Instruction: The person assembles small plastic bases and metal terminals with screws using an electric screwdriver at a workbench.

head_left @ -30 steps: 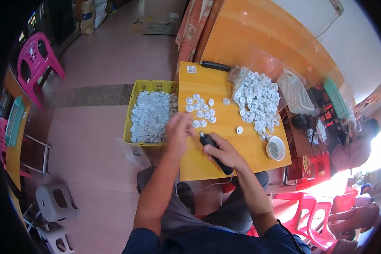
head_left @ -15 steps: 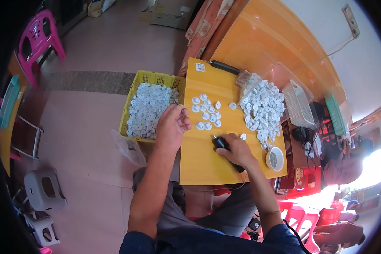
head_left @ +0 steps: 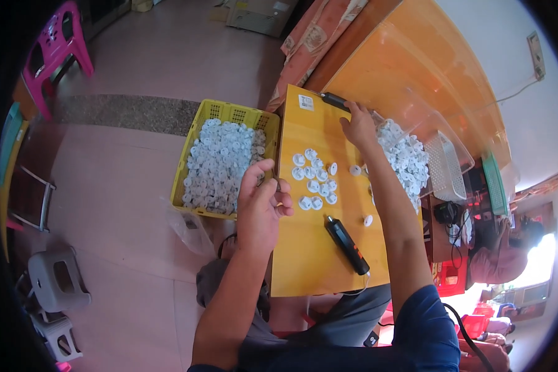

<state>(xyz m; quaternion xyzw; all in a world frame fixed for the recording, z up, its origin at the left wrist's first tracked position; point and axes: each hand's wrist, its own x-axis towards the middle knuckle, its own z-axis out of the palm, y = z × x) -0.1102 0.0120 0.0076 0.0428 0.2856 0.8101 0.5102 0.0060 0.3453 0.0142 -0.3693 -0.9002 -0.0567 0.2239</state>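
My left hand (head_left: 261, 204) is raised between the yellow crate and the table, fingers curled around a thin dark piece (head_left: 276, 175) too small to name. At the table's far side, my right hand (head_left: 359, 129) reaches out with thumb and fingers apart. Its fingertips are by the end of a black rod-shaped tool (head_left: 335, 100); whether they touch it I cannot tell. A black electric screwdriver (head_left: 348, 247) lies on the near part of the table, tip pointing away, cord at its rear. Several small round white plastic parts (head_left: 316, 175) are spread in the middle.
A yellow crate (head_left: 189, 209) full of white parts stands left of the table (head_left: 297, 266). More parts are heaped (head_left: 409, 158) at the right beside a clear plastic bin (head_left: 456, 133) and a white basket (head_left: 447, 167). Grey stools (head_left: 56, 279) and a pink chair (head_left: 56, 53) stand left.
My right hand has let go of the electric screwdriver, leaving it on the table, and moved to the far side. My left hand has come slightly nearer to me.
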